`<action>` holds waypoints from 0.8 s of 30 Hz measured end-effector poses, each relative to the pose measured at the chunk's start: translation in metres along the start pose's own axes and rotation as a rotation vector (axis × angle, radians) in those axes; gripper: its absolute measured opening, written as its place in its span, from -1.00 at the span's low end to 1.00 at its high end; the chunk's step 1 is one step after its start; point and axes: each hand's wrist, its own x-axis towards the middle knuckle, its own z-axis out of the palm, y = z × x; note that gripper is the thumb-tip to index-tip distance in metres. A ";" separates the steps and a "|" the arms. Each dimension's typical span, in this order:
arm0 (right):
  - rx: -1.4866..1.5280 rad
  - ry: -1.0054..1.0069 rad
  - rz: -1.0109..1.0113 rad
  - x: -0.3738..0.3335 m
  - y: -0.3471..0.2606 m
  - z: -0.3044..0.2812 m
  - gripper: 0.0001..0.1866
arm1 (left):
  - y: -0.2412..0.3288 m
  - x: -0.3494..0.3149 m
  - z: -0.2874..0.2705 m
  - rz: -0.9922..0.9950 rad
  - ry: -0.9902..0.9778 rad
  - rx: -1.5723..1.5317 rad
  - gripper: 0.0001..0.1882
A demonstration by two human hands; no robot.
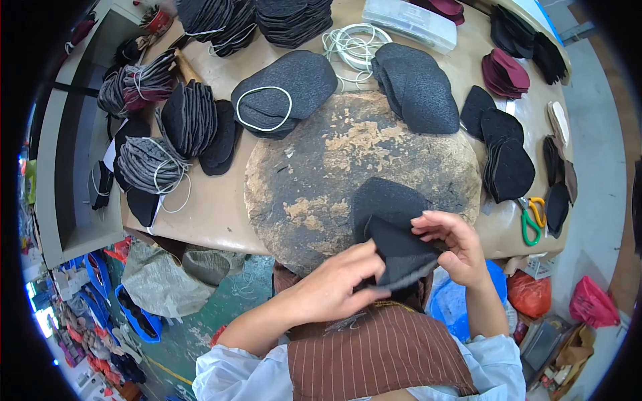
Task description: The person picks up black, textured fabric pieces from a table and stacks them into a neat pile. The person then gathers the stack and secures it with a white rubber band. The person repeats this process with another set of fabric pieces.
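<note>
Over the near edge of a worn round board (pixel 307 180), my left hand (pixel 338 277) is closed on a black folded shoe-shaped piece (pixel 401 250) with a greyish rim. Its thumb and fingers pinch the piece's left side. My right hand (pixel 461 247) is at the piece's right edge, fingers bent and apart from the thumb; whether it touches is hard to tell. Just beyond lies another flat black piece (pixel 384 197) on the board. Farther back are a black stack (pixel 418 87) and a black pile (pixel 301 83) with a white loop (pixel 264 109) on it.
Tied bundles of grey pieces (pixel 150 164) and black stacks (pixel 190 120) crowd the left. A coil of white cord (pixel 354 47) and a clear plastic box (pixel 411 23) sit at the back. Scissors (pixel 531 220), black pieces (pixel 508 164) and maroon pieces (pixel 505 73) lie right.
</note>
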 end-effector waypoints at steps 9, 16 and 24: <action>-0.030 -0.147 0.141 0.007 -0.017 -0.003 -0.24 | -0.007 -0.002 0.006 0.237 -0.147 0.106 -0.84; -0.387 -0.155 0.169 0.000 -0.033 0.003 -0.51 | -0.011 -0.012 0.016 0.291 -0.007 0.210 -0.82; -0.338 0.029 0.047 -0.008 -0.032 0.004 -0.54 | 0.022 -0.028 0.021 0.771 0.220 0.649 -0.92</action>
